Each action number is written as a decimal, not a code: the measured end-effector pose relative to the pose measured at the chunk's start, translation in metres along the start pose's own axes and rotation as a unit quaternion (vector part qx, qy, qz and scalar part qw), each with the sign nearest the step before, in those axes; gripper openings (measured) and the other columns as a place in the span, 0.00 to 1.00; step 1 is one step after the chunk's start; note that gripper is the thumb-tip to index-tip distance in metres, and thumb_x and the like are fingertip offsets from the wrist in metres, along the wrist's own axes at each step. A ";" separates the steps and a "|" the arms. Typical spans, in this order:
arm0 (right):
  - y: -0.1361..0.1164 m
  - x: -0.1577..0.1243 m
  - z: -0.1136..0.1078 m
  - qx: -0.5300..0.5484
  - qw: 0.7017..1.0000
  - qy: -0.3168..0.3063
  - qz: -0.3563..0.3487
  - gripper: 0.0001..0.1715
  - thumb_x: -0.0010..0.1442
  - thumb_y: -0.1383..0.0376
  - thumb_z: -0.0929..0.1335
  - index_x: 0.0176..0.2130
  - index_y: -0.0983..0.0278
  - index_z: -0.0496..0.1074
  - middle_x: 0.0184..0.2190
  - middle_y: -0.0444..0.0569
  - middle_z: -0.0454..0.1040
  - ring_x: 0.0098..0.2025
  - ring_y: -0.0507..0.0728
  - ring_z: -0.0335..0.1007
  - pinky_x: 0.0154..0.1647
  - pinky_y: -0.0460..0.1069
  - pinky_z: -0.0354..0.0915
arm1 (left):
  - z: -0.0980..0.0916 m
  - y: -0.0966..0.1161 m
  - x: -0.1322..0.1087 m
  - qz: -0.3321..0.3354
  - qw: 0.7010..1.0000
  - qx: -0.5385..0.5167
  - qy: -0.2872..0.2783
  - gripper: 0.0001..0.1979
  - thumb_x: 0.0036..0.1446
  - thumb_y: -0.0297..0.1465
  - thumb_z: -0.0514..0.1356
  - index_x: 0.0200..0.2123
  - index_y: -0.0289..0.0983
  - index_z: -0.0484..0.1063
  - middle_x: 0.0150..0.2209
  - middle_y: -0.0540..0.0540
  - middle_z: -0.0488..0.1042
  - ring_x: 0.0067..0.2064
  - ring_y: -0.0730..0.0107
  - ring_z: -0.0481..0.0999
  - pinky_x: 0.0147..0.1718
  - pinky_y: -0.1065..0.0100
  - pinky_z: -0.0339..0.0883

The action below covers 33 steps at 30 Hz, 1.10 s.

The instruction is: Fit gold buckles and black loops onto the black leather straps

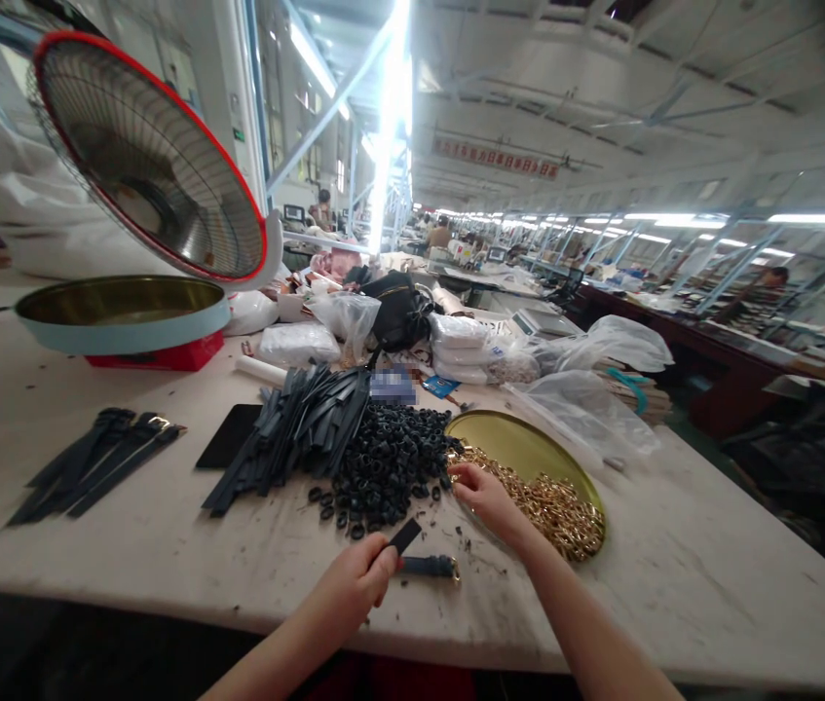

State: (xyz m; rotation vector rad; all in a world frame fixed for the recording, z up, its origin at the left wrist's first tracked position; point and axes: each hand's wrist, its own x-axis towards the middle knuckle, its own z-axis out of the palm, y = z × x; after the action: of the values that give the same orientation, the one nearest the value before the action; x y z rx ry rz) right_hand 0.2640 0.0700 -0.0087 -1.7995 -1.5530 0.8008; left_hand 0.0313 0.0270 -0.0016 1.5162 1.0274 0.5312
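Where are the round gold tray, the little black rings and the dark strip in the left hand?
Gold tray (pixel 521 443): head view, on its bare inside.
Black rings (pixel 389 462): head view, middle of the pile.
Dark strip (pixel 405 535): head view, on its free end.

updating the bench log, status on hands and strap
Left hand pinching black strap. Right hand at gold buckles, fingertip contents unclear. Buckled strap near left. Black loops crowding right hand.
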 end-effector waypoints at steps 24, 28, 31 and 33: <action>-0.034 -0.057 0.082 0.585 0.785 0.021 0.201 0.17 0.42 0.61 0.74 0.34 0.61 0.71 0.25 0.41 0.70 0.24 0.48 0.64 0.27 0.45 0.63 | -0.025 -0.005 0.017 -0.004 0.993 0.116 0.001 0.15 0.58 0.38 0.44 0.26 0.36 0.63 0.20 0.55 0.59 0.24 0.74 0.61 0.24 0.73 0.53; -0.037 -0.063 0.092 0.578 0.790 -0.001 0.201 0.17 0.41 0.61 0.74 0.34 0.62 0.72 0.27 0.43 0.71 0.25 0.49 0.65 0.28 0.46 0.64 | -0.028 -0.003 0.013 0.010 0.989 0.140 -0.051 0.14 0.58 0.37 0.45 0.30 0.37 0.66 0.23 0.53 0.64 0.27 0.73 0.64 0.26 0.74 0.54; -0.038 -0.071 0.100 0.497 0.857 -0.010 0.139 0.15 0.44 0.58 0.72 0.33 0.64 0.72 0.25 0.43 0.71 0.25 0.50 0.64 0.28 0.46 0.62 | -0.025 0.002 0.010 0.029 0.989 0.133 -0.057 0.11 0.56 0.34 0.47 0.30 0.37 0.66 0.27 0.51 0.67 0.31 0.72 0.65 0.30 0.73 0.56; -0.038 -0.077 0.104 0.442 0.891 0.014 0.103 0.15 0.45 0.57 0.71 0.31 0.64 0.71 0.24 0.43 0.71 0.26 0.52 0.64 0.29 0.46 0.62 | -0.022 0.004 0.008 0.009 0.993 0.102 -0.054 0.06 0.52 0.29 0.49 0.30 0.36 0.64 0.27 0.52 0.66 0.30 0.72 0.64 0.29 0.74 0.56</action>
State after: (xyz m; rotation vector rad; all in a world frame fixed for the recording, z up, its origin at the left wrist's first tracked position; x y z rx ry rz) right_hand 0.1502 0.0051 -0.0404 -1.2626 -0.7444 1.3051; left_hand 0.0191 0.0459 0.0053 1.7164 1.0082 0.3609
